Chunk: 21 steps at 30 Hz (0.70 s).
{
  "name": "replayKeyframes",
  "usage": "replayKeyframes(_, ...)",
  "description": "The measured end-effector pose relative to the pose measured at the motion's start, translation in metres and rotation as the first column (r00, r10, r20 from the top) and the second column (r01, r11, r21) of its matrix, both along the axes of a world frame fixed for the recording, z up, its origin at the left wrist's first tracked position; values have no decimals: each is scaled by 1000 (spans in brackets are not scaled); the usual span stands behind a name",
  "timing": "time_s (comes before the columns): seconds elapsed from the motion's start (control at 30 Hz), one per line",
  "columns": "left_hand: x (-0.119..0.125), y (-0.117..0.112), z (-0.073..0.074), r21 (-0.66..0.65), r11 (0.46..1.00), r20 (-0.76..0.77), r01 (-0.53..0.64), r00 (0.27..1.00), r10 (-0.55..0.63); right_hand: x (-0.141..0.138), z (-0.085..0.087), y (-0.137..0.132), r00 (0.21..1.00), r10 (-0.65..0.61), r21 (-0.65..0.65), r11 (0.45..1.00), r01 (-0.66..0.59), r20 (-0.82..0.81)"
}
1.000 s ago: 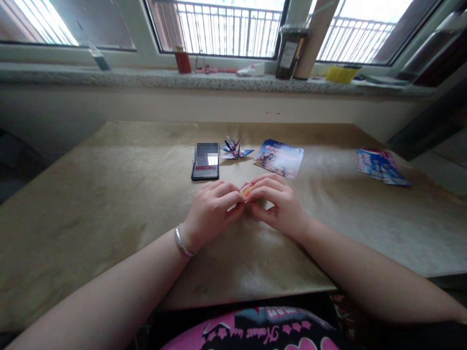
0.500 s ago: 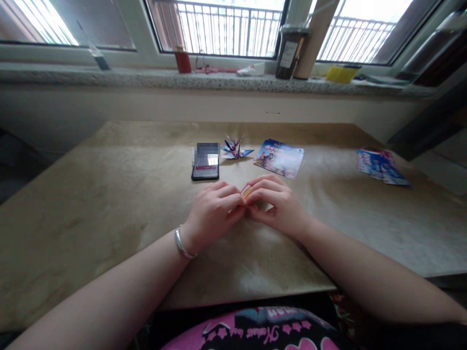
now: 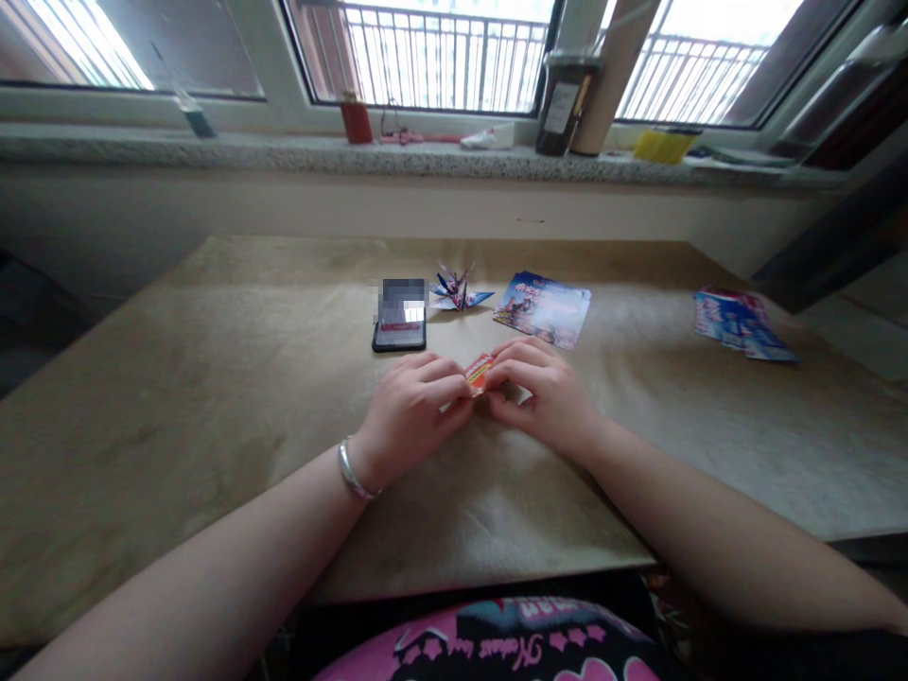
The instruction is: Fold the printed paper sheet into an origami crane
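One red paper [image 3: 479, 370] lies between left hand [image 3: 420, 401] and right hand [image 3: 543, 397], both pinching it

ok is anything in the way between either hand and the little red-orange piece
Nothing visible is: the left hand and right hand both have fingers directly on the red-orange piece, partly covering it. The phone, folded paper figure and blue-and-pink sheets lie on the table beyond the hands.

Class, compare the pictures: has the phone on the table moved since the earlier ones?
No. Against the far edge of the table, the phone shows no shift either way.
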<state>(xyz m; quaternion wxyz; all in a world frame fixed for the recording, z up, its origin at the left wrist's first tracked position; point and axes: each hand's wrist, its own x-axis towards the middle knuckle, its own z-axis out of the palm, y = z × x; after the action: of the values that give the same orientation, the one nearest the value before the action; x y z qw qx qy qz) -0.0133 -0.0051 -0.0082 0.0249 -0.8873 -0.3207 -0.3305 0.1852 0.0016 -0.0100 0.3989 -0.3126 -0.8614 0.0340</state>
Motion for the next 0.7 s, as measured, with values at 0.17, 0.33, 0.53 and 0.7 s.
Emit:
replayKeyframes(0.17, 0, 1, 0, -14, 1000, 7, -4, 1000, 5, 2, 0, 1, 1000, -19, -17, 1000, 19, 14)
replayKeyframes(0.33, 1, 1, 1, -6, 1000, 37, -6, 999, 6, 5, -3, 4, 999, -34, -17, 999, 34, 29)
replayKeyframes(0.53, 1, 0, 0, -21, 1000, 51, -13, 999, 14, 7, -2, 5, 995, -71, -1, 997, 72, 62)
replayKeyframes(0.7, 1, 1, 0, -25, 1000, 49, -9, 999, 10, 10, -2, 6, 994, -74, -9, 997, 75, 81)
